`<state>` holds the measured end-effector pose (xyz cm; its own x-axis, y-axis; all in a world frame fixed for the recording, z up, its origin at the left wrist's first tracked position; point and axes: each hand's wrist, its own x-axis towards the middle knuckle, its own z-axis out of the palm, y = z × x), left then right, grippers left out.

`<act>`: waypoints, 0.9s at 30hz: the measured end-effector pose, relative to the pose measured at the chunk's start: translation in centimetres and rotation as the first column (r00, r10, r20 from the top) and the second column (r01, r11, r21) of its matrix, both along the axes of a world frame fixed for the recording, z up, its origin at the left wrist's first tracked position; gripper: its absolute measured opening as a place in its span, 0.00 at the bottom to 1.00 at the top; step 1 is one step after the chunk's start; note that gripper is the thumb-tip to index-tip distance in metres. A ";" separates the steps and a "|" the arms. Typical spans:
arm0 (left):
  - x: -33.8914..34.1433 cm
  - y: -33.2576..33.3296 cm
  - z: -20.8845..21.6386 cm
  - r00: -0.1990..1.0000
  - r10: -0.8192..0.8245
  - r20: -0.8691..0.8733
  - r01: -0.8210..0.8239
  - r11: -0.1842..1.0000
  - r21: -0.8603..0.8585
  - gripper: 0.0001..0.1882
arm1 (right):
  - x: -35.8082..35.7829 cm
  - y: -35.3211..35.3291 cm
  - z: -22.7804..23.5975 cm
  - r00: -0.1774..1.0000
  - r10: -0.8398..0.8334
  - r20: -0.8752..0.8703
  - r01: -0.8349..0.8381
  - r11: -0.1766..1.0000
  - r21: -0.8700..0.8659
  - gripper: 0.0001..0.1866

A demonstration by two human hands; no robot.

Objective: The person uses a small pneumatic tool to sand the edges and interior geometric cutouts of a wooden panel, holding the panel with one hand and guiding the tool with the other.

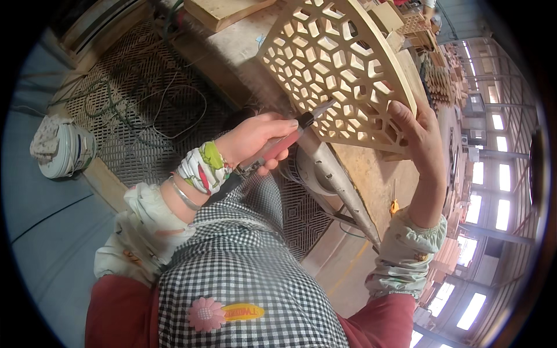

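Observation:
My left hand [258, 139] is closed around a red-handled tool [281, 145] with a black collar and a thin pointed metal tip. That tip lies against or just in front of the openings of a pale wooden lattice panel [355, 75]; I cannot tell whether it touches. The panel is cut through with many angular holes and stands tilted above the bench. My right hand [419, 124] grips the panel's lower right corner, with the thumb on its front face and the fingers mostly hidden behind. The tool's exact kind is unclear.
A worn wooden workbench [371, 174] with a rounded front edge [339, 182] runs under the panel. A thick board [226, 11] lies at the far left. Hoses [174, 110] trail over slatted matting [127, 75]. A white bucket [75, 151] stands left; stacked wooden parts [444, 84] are at right.

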<state>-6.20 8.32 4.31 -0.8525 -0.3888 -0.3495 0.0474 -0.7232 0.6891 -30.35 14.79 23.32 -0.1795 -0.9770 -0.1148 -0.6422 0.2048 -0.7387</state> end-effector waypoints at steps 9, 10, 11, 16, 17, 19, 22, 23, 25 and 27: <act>0.3 -0.5 -0.1 0.998 -0.052 -0.025 0.052 0.999 0.007 0.18 | -2.0 -0.5 0.0 1.000 -0.009 0.016 0.008 0.998 0.057 0.32; 0.2 -0.5 0.0 0.998 -0.054 -0.020 0.054 0.999 0.000 0.19 | -2.1 -0.4 -0.1 0.999 -0.025 0.034 0.023 0.998 0.058 0.32; 0.1 -0.5 0.1 0.998 -0.056 -0.014 0.056 0.998 -0.008 0.20 | -1.9 -0.4 0.0 0.999 -0.044 0.025 0.042 0.997 0.069 0.30; -0.4 -0.7 0.7 0.998 -0.066 0.014 0.067 0.991 -0.116 0.25 | -1.5 -0.3 -0.2 0.996 -0.016 0.088 0.011 0.998 0.055 0.28; -0.7 -0.9 0.8 0.997 -0.077 0.028 0.081 0.978 -0.192 0.25 | -1.3 -0.3 -0.2 0.994 -0.003 0.106 -0.003 0.998 0.055 0.27; -1.1 -0.7 1.4 0.991 -0.045 0.127 0.089 0.926 -0.366 0.24 | -1.1 -0.5 -0.1 0.991 -0.010 0.133 0.001 0.998 0.066 0.27; -1.7 1.1 1.5 0.948 0.303 0.095 -0.049 0.435 -0.899 0.25 | -0.9 -0.6 0.0 0.988 -0.026 0.151 0.018 0.998 0.055 0.25; -1.1 1.6 1.7 0.944 0.260 0.202 0.021 0.565 -0.825 0.25 | -1.2 -0.7 -0.1 0.989 -0.029 0.147 0.023 0.999 0.047 0.24; 0.7 2.2 2.7 0.942 0.225 0.250 0.081 0.570 -0.818 0.25 | -1.4 -0.8 -0.4 0.987 -0.060 0.148 0.057 0.998 0.027 0.23; 2.2 2.8 2.5 0.940 0.259 0.221 0.028 0.589 -0.808 0.23 | -0.9 -1.0 -0.5 0.983 -0.106 0.151 0.107 0.994 0.004 0.22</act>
<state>-3.99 11.17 6.76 -0.6940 -0.7171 -0.0649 -0.2089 0.1144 0.9712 -31.27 13.82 22.81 -0.2636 -0.9537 -0.1449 -0.4981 0.2632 -0.8262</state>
